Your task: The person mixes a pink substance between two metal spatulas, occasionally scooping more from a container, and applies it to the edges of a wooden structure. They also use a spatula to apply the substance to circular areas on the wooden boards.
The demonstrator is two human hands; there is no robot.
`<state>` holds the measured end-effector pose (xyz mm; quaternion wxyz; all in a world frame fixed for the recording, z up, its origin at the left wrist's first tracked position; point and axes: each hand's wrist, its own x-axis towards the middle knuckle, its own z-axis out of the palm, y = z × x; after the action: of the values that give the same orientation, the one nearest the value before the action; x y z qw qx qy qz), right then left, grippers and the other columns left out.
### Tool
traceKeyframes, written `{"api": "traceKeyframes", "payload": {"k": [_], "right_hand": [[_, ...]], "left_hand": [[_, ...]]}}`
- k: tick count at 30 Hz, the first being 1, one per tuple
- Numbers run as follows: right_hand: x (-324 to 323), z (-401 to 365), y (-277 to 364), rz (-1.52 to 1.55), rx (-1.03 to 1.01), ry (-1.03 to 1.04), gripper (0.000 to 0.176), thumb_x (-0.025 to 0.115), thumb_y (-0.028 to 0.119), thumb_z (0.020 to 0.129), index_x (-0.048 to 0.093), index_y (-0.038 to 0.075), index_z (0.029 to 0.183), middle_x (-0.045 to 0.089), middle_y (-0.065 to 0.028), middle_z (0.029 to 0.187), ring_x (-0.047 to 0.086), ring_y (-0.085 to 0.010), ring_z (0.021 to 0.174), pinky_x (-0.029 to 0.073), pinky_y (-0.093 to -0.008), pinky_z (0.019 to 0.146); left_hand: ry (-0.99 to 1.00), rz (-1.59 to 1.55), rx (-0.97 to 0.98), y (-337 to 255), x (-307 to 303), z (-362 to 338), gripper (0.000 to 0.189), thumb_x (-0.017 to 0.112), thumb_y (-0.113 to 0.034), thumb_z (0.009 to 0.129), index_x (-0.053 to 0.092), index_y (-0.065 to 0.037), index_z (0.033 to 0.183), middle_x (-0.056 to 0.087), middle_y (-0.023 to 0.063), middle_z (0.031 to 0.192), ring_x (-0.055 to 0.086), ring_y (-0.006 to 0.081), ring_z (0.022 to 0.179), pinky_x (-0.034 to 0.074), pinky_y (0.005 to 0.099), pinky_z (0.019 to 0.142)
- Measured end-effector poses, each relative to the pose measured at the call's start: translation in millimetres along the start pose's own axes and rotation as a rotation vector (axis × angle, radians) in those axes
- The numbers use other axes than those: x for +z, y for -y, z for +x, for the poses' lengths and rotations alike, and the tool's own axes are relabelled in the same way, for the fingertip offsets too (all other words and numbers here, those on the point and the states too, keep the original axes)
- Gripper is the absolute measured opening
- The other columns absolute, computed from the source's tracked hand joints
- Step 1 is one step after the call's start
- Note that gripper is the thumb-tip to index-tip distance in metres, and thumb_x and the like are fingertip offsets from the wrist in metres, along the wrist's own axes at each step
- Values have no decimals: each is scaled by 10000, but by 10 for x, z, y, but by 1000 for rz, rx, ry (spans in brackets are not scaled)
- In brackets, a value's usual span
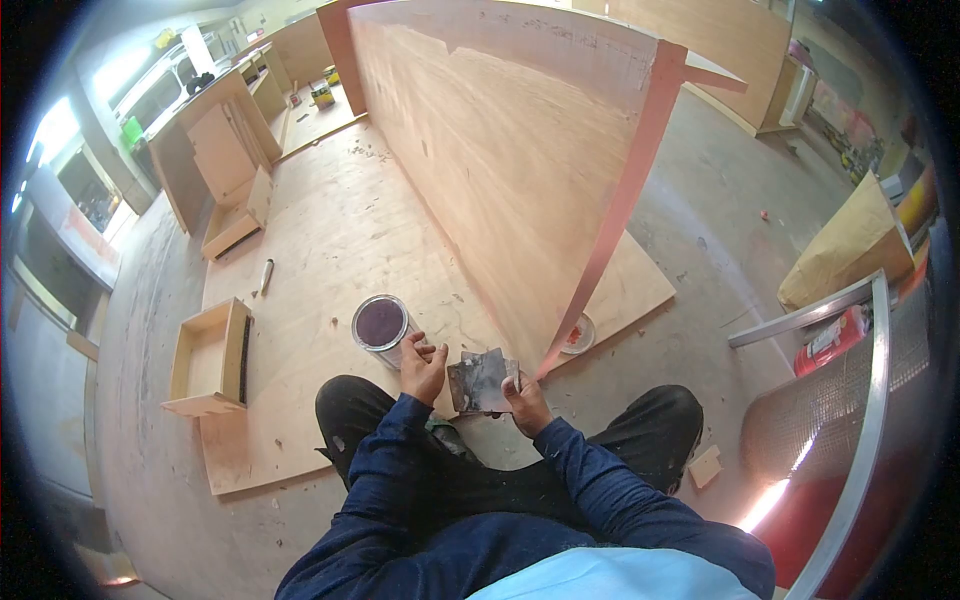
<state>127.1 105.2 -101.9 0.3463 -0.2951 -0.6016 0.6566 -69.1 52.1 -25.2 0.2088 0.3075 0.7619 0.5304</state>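
My right hand (528, 405) is closed on the edge of a dark, smeared flat scraper plate (481, 380), thumb on top. A paler, tan edge shows beside the plate, partly hidden under it. To its left, my left hand (424, 372) is raised with half-curled fingers apart; I see nothing held in it. Just behind that hand, an open metal can (381, 326) with dark purplish content stands on the plywood sheet (300, 440). The upright wooden panel (500, 130), with a pinkish front edge (630, 190), rises in front of my hands.
A small wooden drawer (210, 355) lies left, with a pale-handled tool (266, 275) behind it. Near the panel's foot sits a round lid (578, 335) with reddish residue. On the right are a metal frame (870, 400), a red container (832, 340) and a paper bag (850, 245).
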Motion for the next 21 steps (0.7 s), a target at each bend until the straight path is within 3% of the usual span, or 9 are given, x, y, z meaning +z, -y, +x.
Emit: {"api": "traceKeyframes", "payload": {"k": [21], "right_hand": [[-21,-21,165,-93,2,-1,441,531,418,950,562,-21,977,610,-134,849,538,-172,808,449,-361,744]], "left_hand": [[12,10,4,65,25,21,529,706,-194,845,425,2,1249,592,131,949,601,199,820,510,325,700]]}}
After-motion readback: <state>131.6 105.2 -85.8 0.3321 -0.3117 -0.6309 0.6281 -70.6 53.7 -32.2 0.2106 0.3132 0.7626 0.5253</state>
